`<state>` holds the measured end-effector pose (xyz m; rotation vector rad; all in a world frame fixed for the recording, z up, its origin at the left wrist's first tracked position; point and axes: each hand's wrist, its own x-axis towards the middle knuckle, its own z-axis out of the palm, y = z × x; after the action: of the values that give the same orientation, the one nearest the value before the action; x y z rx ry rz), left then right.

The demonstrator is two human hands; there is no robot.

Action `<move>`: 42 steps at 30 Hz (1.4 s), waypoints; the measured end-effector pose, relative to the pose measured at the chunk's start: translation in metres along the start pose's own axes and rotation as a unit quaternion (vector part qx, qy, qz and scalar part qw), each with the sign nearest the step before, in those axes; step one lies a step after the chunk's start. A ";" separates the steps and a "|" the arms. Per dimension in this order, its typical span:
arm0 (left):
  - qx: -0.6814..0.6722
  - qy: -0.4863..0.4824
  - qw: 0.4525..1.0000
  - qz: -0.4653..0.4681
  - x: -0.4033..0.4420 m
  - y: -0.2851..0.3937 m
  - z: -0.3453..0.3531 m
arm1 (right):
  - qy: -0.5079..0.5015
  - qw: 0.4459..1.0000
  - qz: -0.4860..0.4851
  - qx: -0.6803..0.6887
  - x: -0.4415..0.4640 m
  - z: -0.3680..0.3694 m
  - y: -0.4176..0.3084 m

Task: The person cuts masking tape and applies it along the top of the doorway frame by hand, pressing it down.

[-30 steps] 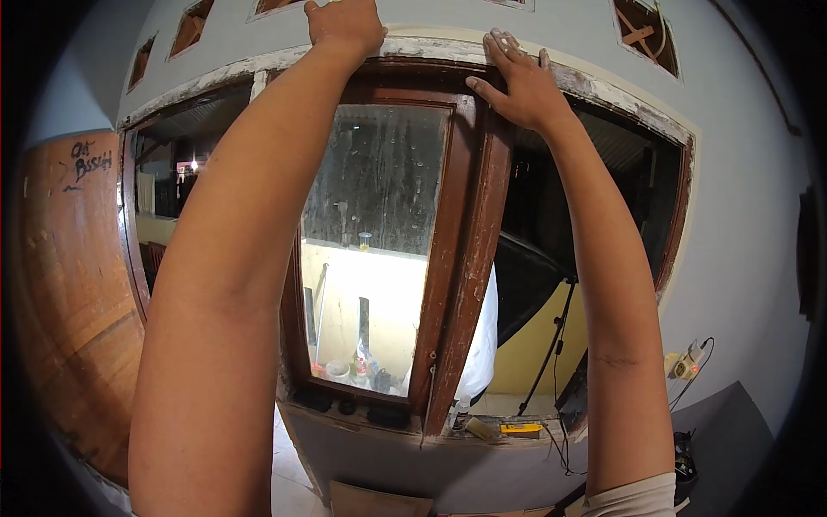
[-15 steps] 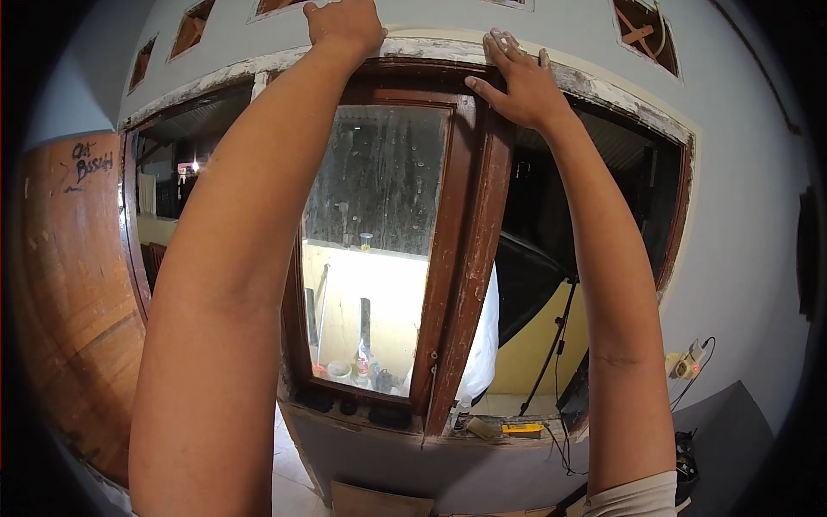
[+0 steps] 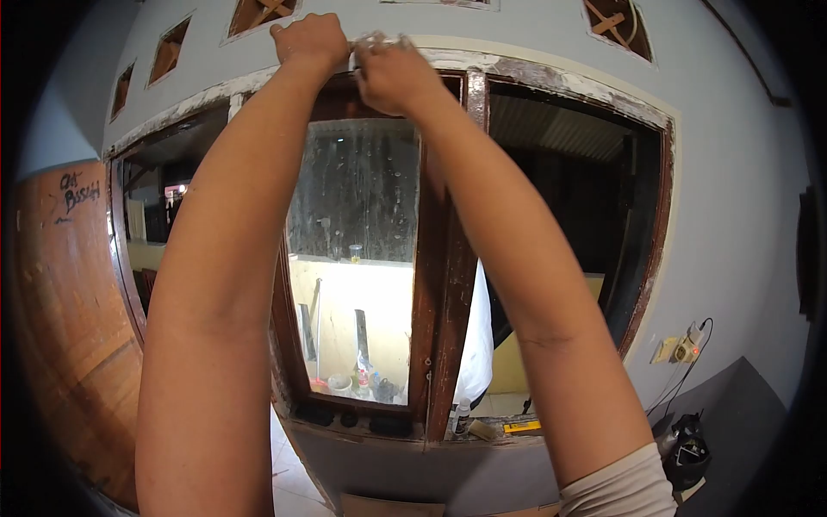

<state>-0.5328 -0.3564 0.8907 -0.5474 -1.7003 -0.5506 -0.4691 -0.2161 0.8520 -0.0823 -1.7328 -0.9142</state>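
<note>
Both my arms reach up to the top of a window frame with peeling white and brown paint (image 3: 551, 76). My left hand (image 3: 314, 41) is closed at the top edge of the frame, its fingers curled out of sight, so anything in them is hidden. Close beside it on the right is my right hand (image 3: 398, 77), its fingertips smeared by motion at the upper edge. A cream strip, like masking tape, (image 3: 517, 49) runs along the wall just above the frame. Below the hands is a brown-framed glass pane (image 3: 353, 185).
On the sill lie a yellow tool (image 3: 522, 426), a brush-like piece (image 3: 483, 430) and a small bottle (image 3: 462, 417). A wall socket with a plug (image 3: 687, 351) is at right, a black object (image 3: 687, 452) below. A wooden door (image 3: 69, 284) stands at left.
My right hand has moved left along the top of the frame, close to my left hand. My left hand stays closed, and the view has shifted slightly.
</note>
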 end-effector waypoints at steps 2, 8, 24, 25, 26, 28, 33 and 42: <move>0.004 -0.018 1.000 0.004 0.001 0.001 -0.001 | -0.021 1.000 0.000 0.020 0.001 0.008 -0.002; 0.006 -0.007 1.000 0.007 -0.005 -0.001 -0.003 | 0.082 0.993 0.073 0.033 -0.027 0.014 0.007; -0.010 -0.009 1.000 0.006 -0.001 -0.002 -0.001 | 0.048 0.965 0.244 -0.082 -0.085 -0.042 0.073; -0.018 -0.009 1.000 0.011 -0.001 -0.001 0.000 | 0.025 0.965 0.248 -0.082 -0.081 -0.047 0.065; -0.015 -0.009 1.000 0.010 -0.001 -0.002 -0.001 | 0.053 0.980 0.178 -0.065 -0.082 -0.033 0.067; -0.019 -0.011 1.000 0.009 -0.001 -0.003 -0.002 | 0.059 0.985 0.156 -0.053 -0.088 -0.029 0.072; -0.014 -0.019 1.000 0.006 -0.001 -0.003 -0.002 | 0.068 0.969 0.235 -0.025 -0.121 -0.050 0.129; -0.005 -0.020 1.000 0.007 0.001 0.000 -0.004 | 0.079 0.944 0.315 -0.065 -0.191 -0.089 0.243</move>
<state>-0.5297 -0.3593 0.8920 -0.5805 -1.7322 -0.5418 -0.2091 -0.0280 0.8268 -0.6006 -1.3635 -0.5347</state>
